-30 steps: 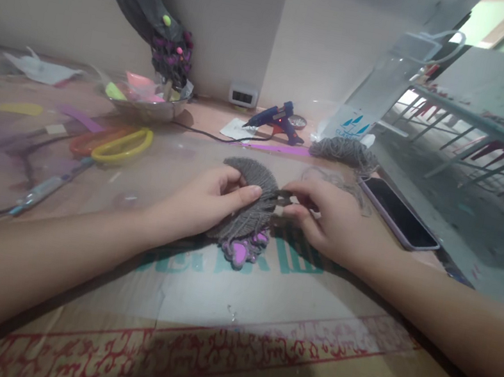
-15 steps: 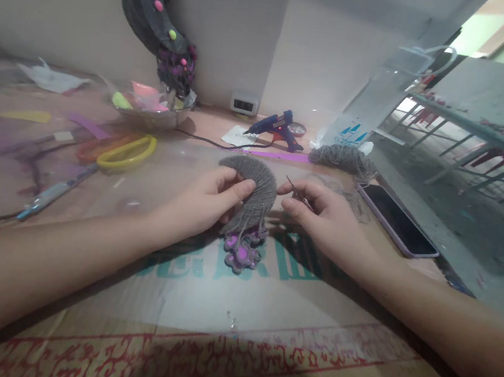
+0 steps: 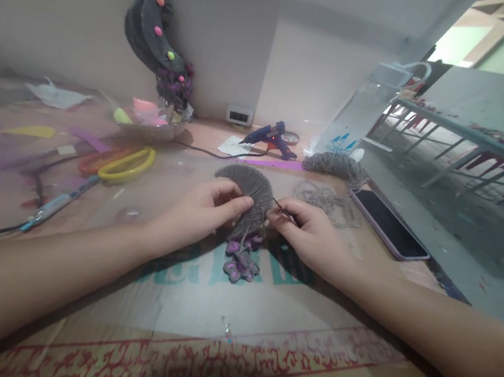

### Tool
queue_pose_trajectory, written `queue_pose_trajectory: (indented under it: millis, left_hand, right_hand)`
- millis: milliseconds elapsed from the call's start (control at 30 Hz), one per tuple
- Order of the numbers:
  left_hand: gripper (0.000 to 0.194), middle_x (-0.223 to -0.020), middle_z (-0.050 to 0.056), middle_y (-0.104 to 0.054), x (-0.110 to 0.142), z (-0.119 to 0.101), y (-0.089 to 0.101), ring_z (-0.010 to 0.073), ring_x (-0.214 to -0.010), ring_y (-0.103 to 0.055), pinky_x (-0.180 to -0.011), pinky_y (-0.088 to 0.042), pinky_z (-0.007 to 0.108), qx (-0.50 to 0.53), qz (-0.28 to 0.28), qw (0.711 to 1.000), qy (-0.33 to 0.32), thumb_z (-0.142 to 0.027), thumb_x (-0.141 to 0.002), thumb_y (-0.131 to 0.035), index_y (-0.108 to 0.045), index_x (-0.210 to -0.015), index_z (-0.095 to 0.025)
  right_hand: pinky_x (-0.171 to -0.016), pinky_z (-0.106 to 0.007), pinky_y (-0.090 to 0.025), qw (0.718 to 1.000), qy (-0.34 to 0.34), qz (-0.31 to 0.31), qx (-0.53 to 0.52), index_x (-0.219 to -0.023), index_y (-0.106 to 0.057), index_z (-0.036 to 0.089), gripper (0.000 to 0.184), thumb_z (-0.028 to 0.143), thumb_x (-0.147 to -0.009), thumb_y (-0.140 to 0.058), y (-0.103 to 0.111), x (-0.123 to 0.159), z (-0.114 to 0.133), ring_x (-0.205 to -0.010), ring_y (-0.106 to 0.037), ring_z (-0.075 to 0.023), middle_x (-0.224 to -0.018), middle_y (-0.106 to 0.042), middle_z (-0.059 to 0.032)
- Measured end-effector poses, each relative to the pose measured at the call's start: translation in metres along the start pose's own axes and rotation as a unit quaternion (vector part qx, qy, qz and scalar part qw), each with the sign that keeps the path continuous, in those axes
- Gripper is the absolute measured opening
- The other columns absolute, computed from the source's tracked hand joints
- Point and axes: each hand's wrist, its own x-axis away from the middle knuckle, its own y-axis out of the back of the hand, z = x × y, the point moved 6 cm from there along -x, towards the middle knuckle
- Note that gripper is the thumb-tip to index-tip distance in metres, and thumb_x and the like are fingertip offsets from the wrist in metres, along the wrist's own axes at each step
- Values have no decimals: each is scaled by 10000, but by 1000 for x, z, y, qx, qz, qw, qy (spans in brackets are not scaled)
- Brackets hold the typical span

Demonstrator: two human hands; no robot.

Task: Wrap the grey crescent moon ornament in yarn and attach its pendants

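A crescent-shaped piece wrapped in grey yarn (image 3: 255, 199) is pinched between the thumb and fingers of my left hand (image 3: 216, 211). From its lower end hang small grey and purple flowers (image 3: 241, 264). My right hand (image 3: 306, 227) is closed around a thin dark needle-like rod (image 3: 283, 210), whose tip lies at the crescent's right edge. Those fingertips are at that edge too; whether they touch it I cannot tell. Loose grey yarn (image 3: 327, 202) lies behind my right hand and leads towards a grey yarn bundle (image 3: 336, 166).
A phone (image 3: 389, 226) lies at the right. Behind are a blue glue gun (image 3: 270, 138), a small digital clock (image 3: 239, 115) and a clear bag (image 3: 351, 125). Yellow-handled scissors (image 3: 126, 165), a craft knife (image 3: 53, 209) and a bowl (image 3: 150, 130) sit left, below a hanging dark crescent (image 3: 145, 33).
My right hand has moved left to the crescent's edge, bringing the thin rod against it. The loose yarn behind that hand shows more. The camera view has shifted slightly.
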Motion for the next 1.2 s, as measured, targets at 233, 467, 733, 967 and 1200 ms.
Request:
queue_pose_trajectory:
  millis: [233, 467, 733, 967, 1200]
  left_hand:
    - [279, -597, -41, -538, 2, -3, 3, 109, -527, -476, -501, -362, 234, -31, -26, 999, -8, -414, -885, -570, -554, -724, -187]
    - [342, -595, -47, -493, -2, -4, 3, 104, -537, -465, -529, -362, 236, -58, -11, 997, -44, -402, -927, -507, -498, -661, -187]
    - [360, -634, -24, -488, -1, -9, -1, 129, -627, -471, -586, -352, 254, -125, 3, 988, -90, -388, -916, -508, -514, -628, -173]
    - [371, -716, 2, -572, -1, 1, -5, 148, -663, -515, -589, -372, 267, -117, 36, 992, -40, -494, -881, -535, -584, -737, -156]
    - [369, -742, 20, -601, -1, 2, -7, 157, -679, -523, -597, -377, 275, -128, 52, 990, -30, -495, -871, -535, -608, -771, -147]
  right_hand:
    - [-592, -254, -391, 999, -26, 22, -20, -732, -582, 182, 264, 389, -891, -544, -3, -1, -3, -640, -499, -126, -665, -541, 12]
    - [-587, -250, -358, 1000, -15, 19, 6, -740, -581, 183, 257, 388, -889, -539, -2, 0, -2, -630, -463, -119, -654, -520, 17]
    - [-586, -268, -336, 999, -26, 19, -16, -698, -536, 190, 319, 442, -895, -535, -3, -2, -6, -621, -445, -118, -636, -481, 24]
    - [-552, -260, -312, 999, -22, 29, 5, -644, -496, 195, 346, 435, -889, -540, -3, -1, -1, -595, -417, -109, -600, -449, 32]
    - [-542, -247, -299, 999, -14, 30, 20, -640, -473, 199, 355, 452, -872, -562, -6, -1, 3, -588, -401, -106, -601, -424, 38]
